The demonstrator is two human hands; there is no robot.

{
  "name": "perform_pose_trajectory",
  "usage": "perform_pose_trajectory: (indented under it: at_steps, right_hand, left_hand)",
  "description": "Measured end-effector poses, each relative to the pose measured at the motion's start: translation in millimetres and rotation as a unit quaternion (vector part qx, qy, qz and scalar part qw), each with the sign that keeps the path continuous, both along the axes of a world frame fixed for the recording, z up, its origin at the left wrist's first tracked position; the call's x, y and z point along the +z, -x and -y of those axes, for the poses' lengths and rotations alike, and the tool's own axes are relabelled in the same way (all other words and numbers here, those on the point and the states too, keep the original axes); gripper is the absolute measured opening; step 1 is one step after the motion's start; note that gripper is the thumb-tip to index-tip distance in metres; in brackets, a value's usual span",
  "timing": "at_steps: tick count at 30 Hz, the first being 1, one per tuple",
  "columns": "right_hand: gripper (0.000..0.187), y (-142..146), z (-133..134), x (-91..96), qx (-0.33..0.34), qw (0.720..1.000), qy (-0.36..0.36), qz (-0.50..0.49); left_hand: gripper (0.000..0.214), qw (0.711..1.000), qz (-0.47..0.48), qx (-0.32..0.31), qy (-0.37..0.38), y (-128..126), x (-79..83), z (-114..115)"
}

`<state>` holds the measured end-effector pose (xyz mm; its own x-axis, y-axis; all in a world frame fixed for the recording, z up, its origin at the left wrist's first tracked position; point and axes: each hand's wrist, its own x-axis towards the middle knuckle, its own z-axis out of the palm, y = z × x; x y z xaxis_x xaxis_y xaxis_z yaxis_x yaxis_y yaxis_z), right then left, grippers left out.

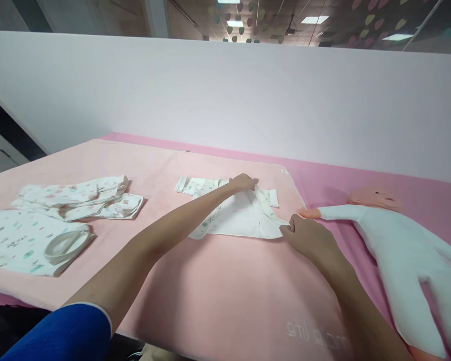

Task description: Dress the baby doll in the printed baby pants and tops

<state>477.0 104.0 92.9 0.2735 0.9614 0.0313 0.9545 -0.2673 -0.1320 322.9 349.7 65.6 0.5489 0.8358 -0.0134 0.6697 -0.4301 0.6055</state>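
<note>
A small white baby shirt (240,213) with a pale green print lies spread on the pink blanket, its front laid open and both sleeves out to the sides. My left hand (244,182) reaches across it and pinches the fabric near the neckline. At the lower right corner, my right hand (304,231) grips the edge of the front panel between thumb and fingers. The cloth between my hands is drawn out flat. My left forearm hides part of the shirt's left side.
A baby doll (391,250) in a white body lies at the right on pink cloth. Folded printed baby clothes (78,198) and a printed garment with a pale band (26,243) lie at the left on the pink blanket (225,296). A white partition (225,95) stands behind.
</note>
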Motion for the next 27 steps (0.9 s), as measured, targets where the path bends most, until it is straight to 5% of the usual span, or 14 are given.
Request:
perform_pose_trajectory:
  at_steps: [5,10,15,23,27]
  right_hand:
    - [0.027,-7.3,2.8,-2.9,-0.009,0.998,0.058,0.007]
    - [0.024,8.3,-3.6,-25.8,0.003,0.994,-0.096,0.046]
    - [0.024,19.1,-16.5,-61.2,0.173,0.961,-0.217,0.012]
    - [0.053,32.1,-18.4,-71.9,0.262,0.953,-0.143,-0.055]
    - [0.06,28.6,-16.2,-70.8,0.273,0.956,-0.079,-0.069]
  left_hand:
    - [0.039,0.997,0.007,-0.063,-0.053,10.0,-12.6,11.9]
    - [0.04,0.979,-0.037,-0.08,-0.184,33.4,-31.0,-0.6]
    - [0.034,0.983,-0.031,-0.079,-0.163,34.7,-41.0,-16.6]
    - [0.024,0.993,0.003,-0.014,-0.114,32.2,-49.3,-32.3]
    - [0.021,0.986,0.004,-0.032,-0.165,34.8,-52.0,-31.2]
